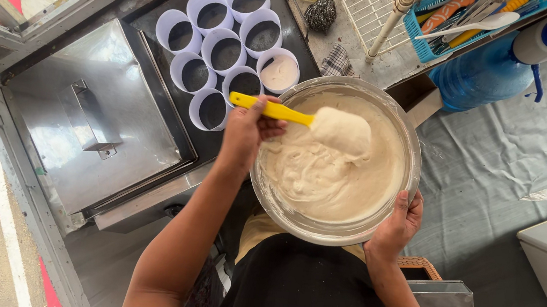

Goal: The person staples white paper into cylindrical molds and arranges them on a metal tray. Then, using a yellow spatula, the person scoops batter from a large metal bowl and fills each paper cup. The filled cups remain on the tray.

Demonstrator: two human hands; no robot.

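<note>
While we hold the bowl [391, 116] by its near rim with our right hand [396, 226], fingers closed on the edge, our left hand [248, 129] grips the yellow spatula [279, 111]. It lies left to right, its blade loaded with batter [327, 175]. The cups [224, 48] sit just far-left of the bowl, nearest our left hand. One cup [279, 71] has batter.

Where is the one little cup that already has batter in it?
In the head view, the filled cup sits at the right end of the group of white paper cups on the dark tray, just above the rim of the metal bowl, near the yellow spatula.
</note>
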